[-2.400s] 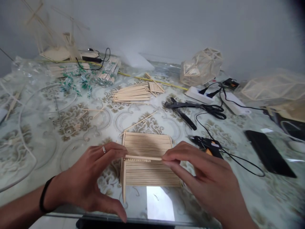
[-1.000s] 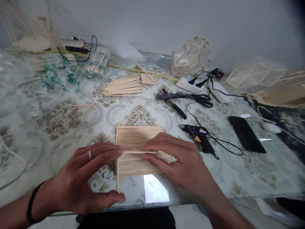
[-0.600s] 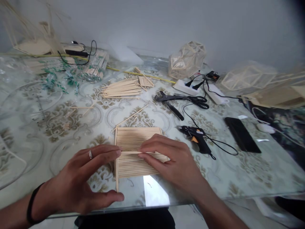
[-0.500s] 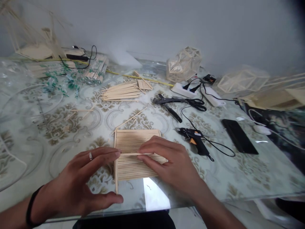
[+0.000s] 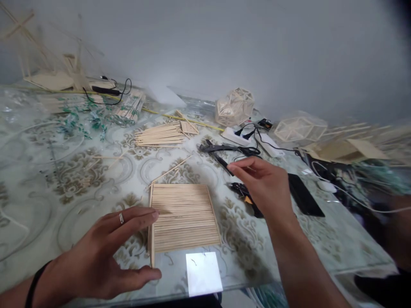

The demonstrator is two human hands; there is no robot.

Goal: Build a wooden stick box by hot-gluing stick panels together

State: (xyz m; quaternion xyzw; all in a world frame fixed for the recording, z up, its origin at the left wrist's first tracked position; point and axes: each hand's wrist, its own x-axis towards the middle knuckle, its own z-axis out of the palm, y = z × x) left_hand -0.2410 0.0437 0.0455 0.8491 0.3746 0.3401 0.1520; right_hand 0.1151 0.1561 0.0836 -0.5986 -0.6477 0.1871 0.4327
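Observation:
A flat panel of thin wooden sticks (image 5: 186, 233) lies near the table's front edge, its sticks side by side with a crosswise stick (image 5: 152, 239) along the left side. My left hand (image 5: 105, 252), wearing a ring, rests at that side with fingers and thumb spread. Its fingertips touch the panel, and the thumb is at the crosswise stick's lower end. To the right, my right hand (image 5: 263, 184) pinches the handle end of the black pliers (image 5: 213, 147). Behind this hand, the black glue gun (image 5: 239, 188) is partly hidden.
Loose sticks (image 5: 160, 134) lie in a pile behind the panel, near packaged sticks (image 5: 130, 107). A white power strip (image 5: 236, 137) and stick-built shapes (image 5: 234, 107) stand at the back. A black phone (image 5: 305, 196) lies to the right.
My right hand has moved right and away from the panel to the pliers. The stick it held over the panel no longer shows in its fingers. My left hand stays at the panel.

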